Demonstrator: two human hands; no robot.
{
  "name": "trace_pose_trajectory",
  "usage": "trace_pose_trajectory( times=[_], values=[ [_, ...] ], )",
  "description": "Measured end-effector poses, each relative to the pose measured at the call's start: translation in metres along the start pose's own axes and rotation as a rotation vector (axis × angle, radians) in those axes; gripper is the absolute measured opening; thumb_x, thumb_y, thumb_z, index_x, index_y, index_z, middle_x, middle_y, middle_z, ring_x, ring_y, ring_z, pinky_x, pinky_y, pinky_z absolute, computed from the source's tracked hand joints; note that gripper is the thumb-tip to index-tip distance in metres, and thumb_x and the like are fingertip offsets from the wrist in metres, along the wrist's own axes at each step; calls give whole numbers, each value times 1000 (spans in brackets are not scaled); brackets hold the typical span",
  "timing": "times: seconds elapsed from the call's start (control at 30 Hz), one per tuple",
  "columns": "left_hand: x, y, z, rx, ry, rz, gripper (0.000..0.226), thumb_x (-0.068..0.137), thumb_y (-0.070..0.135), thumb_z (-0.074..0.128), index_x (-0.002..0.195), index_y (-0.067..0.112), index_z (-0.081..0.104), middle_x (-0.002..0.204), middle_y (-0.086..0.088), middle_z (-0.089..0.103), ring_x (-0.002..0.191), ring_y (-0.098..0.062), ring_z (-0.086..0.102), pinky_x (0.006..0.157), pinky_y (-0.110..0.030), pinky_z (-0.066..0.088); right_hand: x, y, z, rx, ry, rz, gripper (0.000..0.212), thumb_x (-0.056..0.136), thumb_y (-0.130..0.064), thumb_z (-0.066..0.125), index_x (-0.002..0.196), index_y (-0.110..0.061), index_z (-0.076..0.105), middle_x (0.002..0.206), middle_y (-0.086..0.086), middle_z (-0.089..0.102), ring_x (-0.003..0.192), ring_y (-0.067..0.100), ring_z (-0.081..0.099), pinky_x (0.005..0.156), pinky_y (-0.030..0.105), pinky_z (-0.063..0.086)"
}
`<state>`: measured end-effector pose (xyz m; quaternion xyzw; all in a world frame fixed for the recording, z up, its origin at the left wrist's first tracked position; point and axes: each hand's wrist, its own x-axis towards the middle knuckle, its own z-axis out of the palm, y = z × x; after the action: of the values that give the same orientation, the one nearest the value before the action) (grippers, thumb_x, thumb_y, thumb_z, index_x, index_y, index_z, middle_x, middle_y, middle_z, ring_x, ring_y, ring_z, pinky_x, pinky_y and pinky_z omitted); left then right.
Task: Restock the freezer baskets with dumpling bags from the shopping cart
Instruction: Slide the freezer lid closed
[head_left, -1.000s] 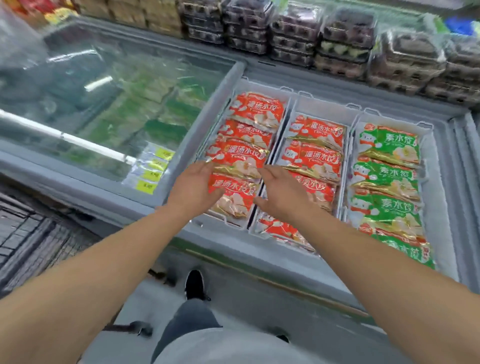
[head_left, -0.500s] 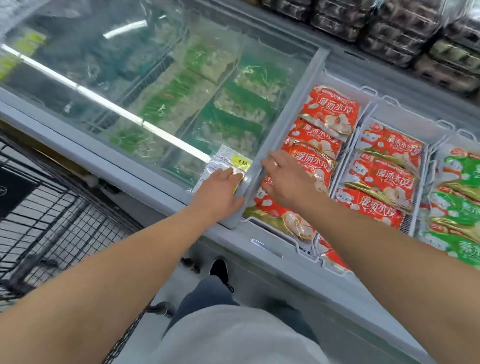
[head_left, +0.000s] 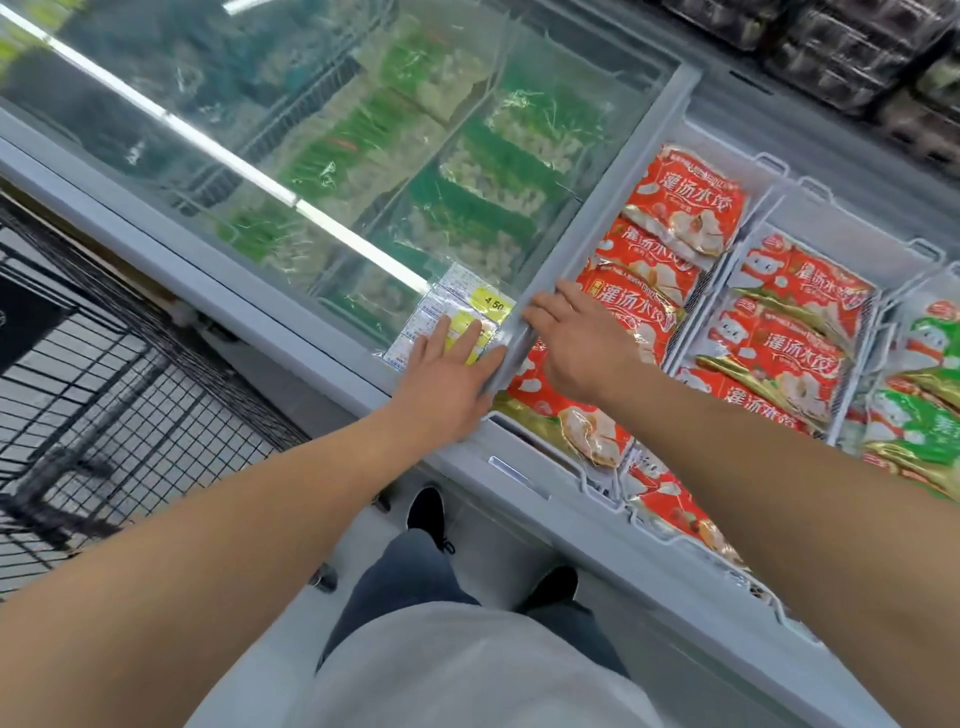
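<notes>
The left hand (head_left: 447, 374) presses flat on the sliding glass lid (head_left: 332, 171). The right hand (head_left: 582, 343) curls over the lid frame (head_left: 587, 249), probably to slide it over the filled baskets (head_left: 763, 208).

Glossy plastic bags (head_left: 680, 213), glass lid (head_left: 322, 130), wire cart (head_left: 104, 395)

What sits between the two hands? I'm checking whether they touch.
In the head view, the grey edge frame of the sliding glass lid runs between the left hand and the right hand; they don't touch.
</notes>
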<state>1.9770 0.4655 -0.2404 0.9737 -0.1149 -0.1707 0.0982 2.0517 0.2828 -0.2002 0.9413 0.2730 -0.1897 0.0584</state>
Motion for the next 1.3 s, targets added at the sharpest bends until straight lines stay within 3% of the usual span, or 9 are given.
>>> trace_pose_trajectory(
  times=[0.5, 0.67, 0.73, 0.9, 1.03, 1.13, 1.3],
  values=[
    [-18, 153, 41, 6, -53, -11, 72, 93, 57, 51, 155, 33, 23, 166, -4, 8, 151, -40, -3, 120, -56, 13, -123, 99, 61, 37, 29, -70, 74, 93, -39, 54, 155, -15, 21, 163, 4, 19, 152, 30, 3, 123, 45, 12],
    [-25, 209, 60, 22, -94, 31, 77, 86, 71, 38, 154, 38, 21, 166, -3, 8, 151, -38, -2, 120, -56, 14, -178, 134, 81, 52, 38, -60, 66, 99, -39, 43, 155, -13, 22, 163, 6, 19, 153, 29, 1, 125, 41, 5],
    [-28, 226, 63, 84, -104, 75, 81, 80, 77, 23, 153, 43, 19, 166, 0, 7, 151, -37, -1, 120, -56, 11, -198, 147, 89, 68, 53, -35, 62, 99, -39, 41, 154, -13, 27, 162, 5, 24, 152, 29, 4, 124, 42, 9],
    [-29, 256, 66, 163, -177, 258, 61, 95, 67, 27, 151, 52, 7, 166, 7, -8, 150, -35, -16, 117, -63, -4, -243, 169, 108, 110, 89, 78, 55, 101, -34, 39, 152, -13, 35, 159, 5, 31, 152, 28, 12, 124, 39, 8],
    [-31, 286, 75, 150, -210, 324, 63, 96, 66, 29, 153, 51, 8, 165, 7, -10, 149, -35, -19, 118, -62, -7, -272, 177, 125, 136, 103, 174, 53, 99, -31, 40, 147, -7, 43, 155, 10, 38, 149, 32, 21, 124, 41, 12],
    [-33, 308, 81, 146, -205, 332, 64, 95, 66, 31, 153, 49, 9, 165, 7, -10, 149, -36, -20, 117, -63, -8, -288, 182, 132, 132, 62, 246, 55, 100, -32, 39, 150, -9, 38, 158, 7, 33, 150, 29, 17, 124, 42, 14],
    [-33, 338, 88, 154, -222, 345, 64, 95, 66, 30, 153, 49, 8, 166, 7, -8, 148, -39, -18, 116, -65, -6, -309, 196, 138, 110, 2, 310, 74, 89, -46, 9, 150, -15, 37, 160, 2, 31, 150, 30, 19, 121, 46, 19]
  ],
)
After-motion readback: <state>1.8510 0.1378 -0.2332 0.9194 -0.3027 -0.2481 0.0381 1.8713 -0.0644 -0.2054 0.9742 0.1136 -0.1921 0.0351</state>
